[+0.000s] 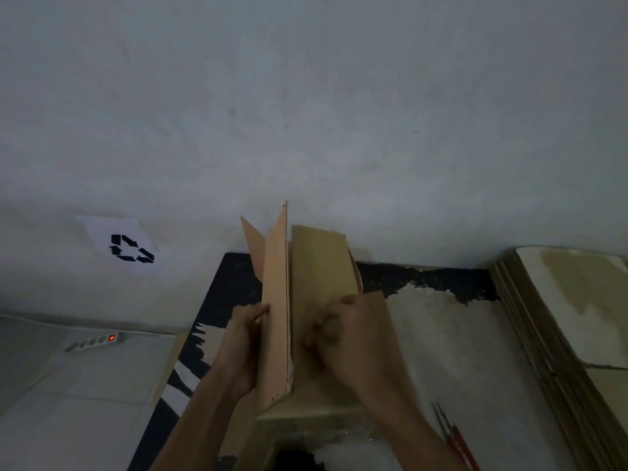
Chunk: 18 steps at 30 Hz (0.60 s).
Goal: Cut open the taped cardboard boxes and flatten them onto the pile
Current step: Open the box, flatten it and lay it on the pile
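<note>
An opened brown cardboard box (316, 266) stands in the middle of the view, its flaps sticking up toward the wall. My left hand (243, 338) grips the upright left flap (277, 300), thumb on its near face. My right hand (334, 338) is blurred and lies on the right panel with fingers curled at its edge. The box rests on a large flat cardboard sheet (452, 351) with torn black printing. A stack of flattened boxes (557, 317) lies at the right. A red-handled cutter (457, 440) lies on the sheet at the lower right.
A grey wall fills the upper view, with a paper recycling sign (127, 248) taped low on the left. A white power strip (97, 341) with a lit red switch lies on the tiled floor at the left. Another box edge (306, 426) sits below my hands.
</note>
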Each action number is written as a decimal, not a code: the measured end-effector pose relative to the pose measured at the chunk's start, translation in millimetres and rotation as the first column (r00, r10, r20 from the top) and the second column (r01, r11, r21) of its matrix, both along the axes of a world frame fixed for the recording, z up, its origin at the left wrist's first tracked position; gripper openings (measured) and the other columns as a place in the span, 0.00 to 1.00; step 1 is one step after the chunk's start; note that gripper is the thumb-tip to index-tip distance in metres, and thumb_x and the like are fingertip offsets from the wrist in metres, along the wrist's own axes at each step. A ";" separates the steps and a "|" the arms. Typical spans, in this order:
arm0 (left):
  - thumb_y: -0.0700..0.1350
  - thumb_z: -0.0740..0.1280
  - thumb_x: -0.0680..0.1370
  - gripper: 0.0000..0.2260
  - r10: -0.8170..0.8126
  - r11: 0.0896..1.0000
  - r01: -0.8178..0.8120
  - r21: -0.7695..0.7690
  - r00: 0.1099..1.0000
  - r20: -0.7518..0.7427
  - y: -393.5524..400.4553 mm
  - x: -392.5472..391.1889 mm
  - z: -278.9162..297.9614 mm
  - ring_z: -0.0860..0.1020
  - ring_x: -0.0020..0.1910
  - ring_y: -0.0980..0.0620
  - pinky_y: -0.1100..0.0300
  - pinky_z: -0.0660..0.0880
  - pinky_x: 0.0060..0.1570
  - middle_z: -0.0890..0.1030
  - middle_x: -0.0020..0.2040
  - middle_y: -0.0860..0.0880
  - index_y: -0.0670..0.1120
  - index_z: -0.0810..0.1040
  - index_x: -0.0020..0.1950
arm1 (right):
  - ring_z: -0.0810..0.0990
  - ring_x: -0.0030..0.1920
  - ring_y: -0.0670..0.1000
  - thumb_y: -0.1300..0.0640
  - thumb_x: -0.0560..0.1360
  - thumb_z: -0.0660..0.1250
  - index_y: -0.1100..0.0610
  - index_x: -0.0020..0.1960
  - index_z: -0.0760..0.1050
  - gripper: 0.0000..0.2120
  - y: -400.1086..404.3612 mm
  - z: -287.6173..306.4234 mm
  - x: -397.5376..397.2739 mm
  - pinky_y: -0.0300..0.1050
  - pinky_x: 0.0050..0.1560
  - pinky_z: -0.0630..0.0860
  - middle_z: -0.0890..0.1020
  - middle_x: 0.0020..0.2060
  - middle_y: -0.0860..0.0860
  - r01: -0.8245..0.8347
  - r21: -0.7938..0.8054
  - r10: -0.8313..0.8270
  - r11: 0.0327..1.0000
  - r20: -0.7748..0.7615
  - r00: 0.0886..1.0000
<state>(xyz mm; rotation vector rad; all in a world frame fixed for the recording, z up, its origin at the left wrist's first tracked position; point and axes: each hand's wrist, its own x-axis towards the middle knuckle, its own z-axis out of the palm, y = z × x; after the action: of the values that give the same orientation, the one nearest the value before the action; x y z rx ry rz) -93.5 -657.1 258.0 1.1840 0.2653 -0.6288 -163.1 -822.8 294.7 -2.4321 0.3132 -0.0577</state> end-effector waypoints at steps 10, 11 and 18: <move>0.44 0.70 0.77 0.13 0.013 0.982 -0.037 0.187 0.992 0.129 -9.5 19.1 2.3 0.81 0.56 0.40 0.44 0.79 0.53 0.83 0.56 0.41 0.42 0.80 0.61 | 0.68 0.63 0.47 0.58 0.68 0.79 0.47 0.70 0.65 0.36 -12.4 -18.7 18.9 0.38 0.58 0.70 0.64 0.66 0.46 0.119 0.276 -0.125 0.954 0.004 0.992; 0.43 0.70 0.77 0.12 0.020 0.982 -0.044 0.182 0.991 0.134 -10.2 19.2 3.3 0.82 0.55 0.40 0.46 0.80 0.50 0.84 0.55 0.41 0.42 0.80 0.59 | 0.71 0.64 0.48 0.59 0.68 0.79 0.45 0.71 0.64 0.38 -23.8 -21.7 16.3 0.38 0.56 0.72 0.66 0.67 0.46 0.110 0.441 -0.112 0.891 -0.022 0.993; 0.38 0.71 0.76 0.09 0.068 0.979 -0.100 0.179 0.982 0.178 -12.1 15.8 0.8 0.83 0.51 0.42 0.51 0.79 0.45 0.85 0.50 0.42 0.40 0.83 0.55 | 0.83 0.49 0.46 0.45 0.80 0.62 0.46 0.51 0.81 0.10 -88.6 -47.5 -8.9 0.48 0.57 0.78 0.85 0.44 0.44 0.054 0.429 -0.034 0.902 -0.054 0.998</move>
<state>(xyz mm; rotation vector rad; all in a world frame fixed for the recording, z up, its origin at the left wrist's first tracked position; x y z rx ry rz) -77.7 -669.2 258.8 1.3921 0.2307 -0.4309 -172.0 -911.4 247.2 -1.9876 0.3598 0.0432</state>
